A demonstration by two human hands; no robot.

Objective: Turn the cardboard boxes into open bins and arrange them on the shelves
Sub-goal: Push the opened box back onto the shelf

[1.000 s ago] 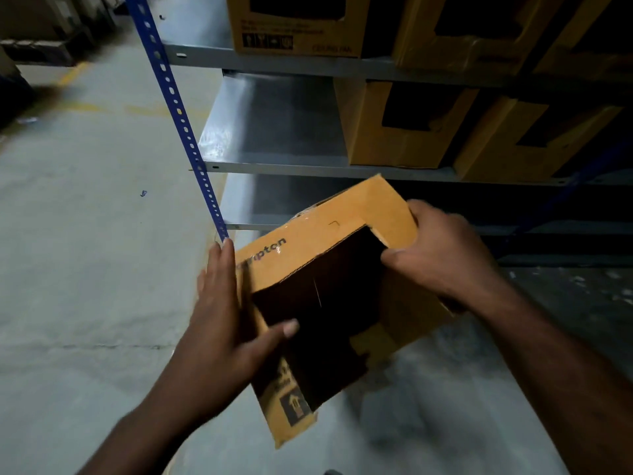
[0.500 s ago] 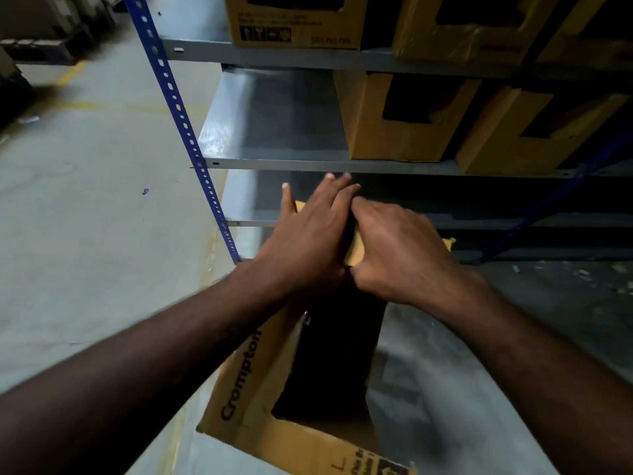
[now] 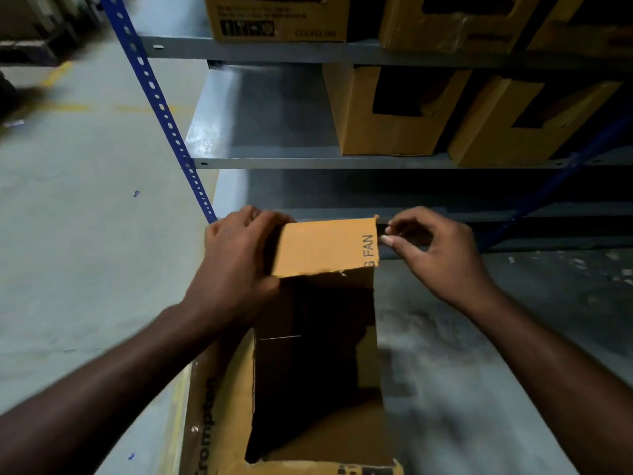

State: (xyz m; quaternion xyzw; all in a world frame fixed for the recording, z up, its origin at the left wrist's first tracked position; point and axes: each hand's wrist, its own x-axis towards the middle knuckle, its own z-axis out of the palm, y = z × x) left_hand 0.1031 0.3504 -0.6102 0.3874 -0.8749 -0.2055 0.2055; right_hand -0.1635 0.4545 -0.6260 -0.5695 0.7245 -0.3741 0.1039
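Box: your cardboard box [image 3: 308,389] sits low in front of you over the floor, near the foot of the rack, its cut-out side facing up and the inside dark.
Flap: a tan flap [image 3: 325,246] printed "FAN" lies across the far end of the box, its near edge ragged.
Left hand: your left hand [image 3: 236,265] wraps the left end of the flap, fingers curled over its far edge and palm against the box's left side.
Right hand: your right hand [image 3: 435,248] is just beside the flap's right edge, thumb and forefinger drawn together in a pinch; you cannot tell whether they touch the cardboard.
Shelves: the grey middle shelf [image 3: 267,132] is far of the box, bare on its left half.
Shelved bins: two cut-open bins [image 3: 394,111] stand on its right half, more boxes on the shelf above.
Upright: a blue perforated post [image 3: 164,118] runs down to your left hand.
Floor: grey concrete floor [image 3: 68,234] spreads left.
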